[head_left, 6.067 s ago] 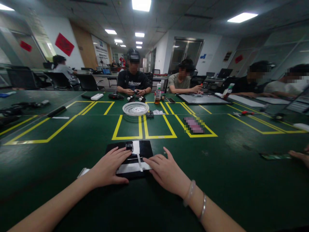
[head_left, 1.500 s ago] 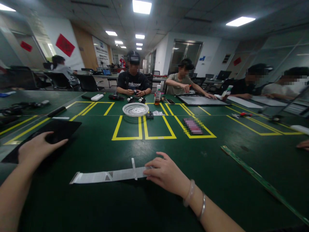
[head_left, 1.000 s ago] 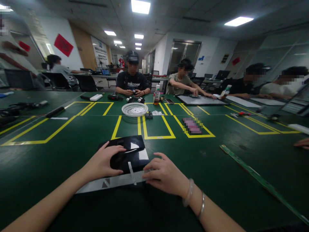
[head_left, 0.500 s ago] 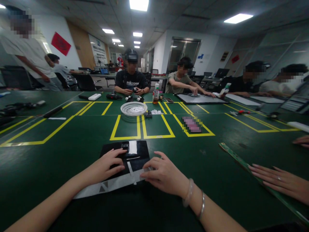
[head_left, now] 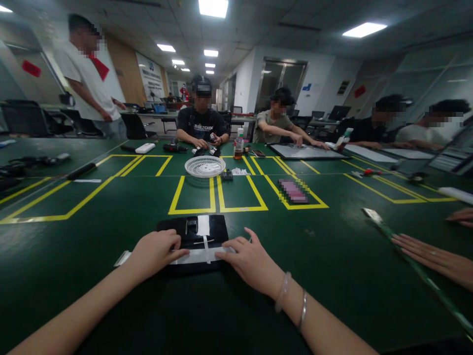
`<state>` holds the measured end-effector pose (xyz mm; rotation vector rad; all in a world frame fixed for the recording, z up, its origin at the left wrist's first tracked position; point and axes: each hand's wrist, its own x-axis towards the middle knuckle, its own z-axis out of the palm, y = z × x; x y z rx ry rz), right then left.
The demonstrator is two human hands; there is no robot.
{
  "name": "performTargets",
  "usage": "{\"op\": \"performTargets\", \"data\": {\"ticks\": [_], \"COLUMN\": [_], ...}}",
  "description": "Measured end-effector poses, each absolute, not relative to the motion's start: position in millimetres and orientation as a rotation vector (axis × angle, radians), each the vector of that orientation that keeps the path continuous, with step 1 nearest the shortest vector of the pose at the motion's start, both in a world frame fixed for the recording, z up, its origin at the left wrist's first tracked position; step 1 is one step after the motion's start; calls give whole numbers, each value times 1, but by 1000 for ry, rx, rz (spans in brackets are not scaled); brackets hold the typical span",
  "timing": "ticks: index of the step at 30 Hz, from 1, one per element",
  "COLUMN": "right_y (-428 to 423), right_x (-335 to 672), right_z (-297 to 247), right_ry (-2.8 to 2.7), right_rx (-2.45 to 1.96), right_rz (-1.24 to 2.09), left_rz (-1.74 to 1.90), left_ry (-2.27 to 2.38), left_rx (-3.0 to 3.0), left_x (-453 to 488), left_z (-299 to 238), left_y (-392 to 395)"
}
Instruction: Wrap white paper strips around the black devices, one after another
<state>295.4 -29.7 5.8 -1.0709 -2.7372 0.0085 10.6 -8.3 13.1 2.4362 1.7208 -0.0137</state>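
Note:
A black flat panel (head_left: 214, 228) lies on the green table (head_left: 111, 231) right in front of me. A long white flat ribbon strip (head_left: 195, 256) stretches across the panel's near edge, its left end sticking out past my wrist. My left hand (head_left: 154, 252) rests palm down on the strip's left part, fingers loosely curled and pressing it. My right hand (head_left: 252, 260) lies on the strip's right end, fingers stretched out toward the panel. A short white tab crosses the strip between my hands.
A white round fan grille (head_left: 205, 166) sits in yellow-taped boxes ahead. A neighbour's hand (head_left: 432, 256) holds a long green strip (head_left: 417, 268) at right. Several people sit at the far side; one stands at back left. A bottle (head_left: 240, 147) and cables (head_left: 22, 167) lie farther off.
My left hand brought the black panel from the left back to the middle. The white strip now lies straight across its near edge. A person walked in at back left.

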Motion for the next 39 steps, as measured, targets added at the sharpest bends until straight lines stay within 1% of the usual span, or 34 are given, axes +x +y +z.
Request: {"op": "performTargets", "data": {"ticks": [7,13,16,19,21,24,33,39], "right_y": [-34,-44,-47,-48,-48,-46,-42,-40], "right_x": [292,289,287,285,284,285,288,292], "right_z": [3,1,0,0,-1,-2,9,17], "right_ry": [-2725,-2721,-2745,-2751,-2739,-2715,-2591,-2575], "right_rx": [-1122,-1080,-1032,-1030,-1050,-1067,-1116,-1108], "right_rz": [-14,-165,-238,-262,-252,-218,-103,-41], "left_rz": [-58,-25,22,153,238,264,235,300], "left_ry": [1778,1755,1739,1669,1558,1414,1319,1299], "left_rx": [2429,2457,2495,2598,2674,2718,2701,2685], "left_x": [13,14,12,9,6,4,5,7], "left_z": [13,13,10,4,-1,-7,-2,7], "left_y": [-10,-11,-9,-8,-7,-7,-10,-11]}}
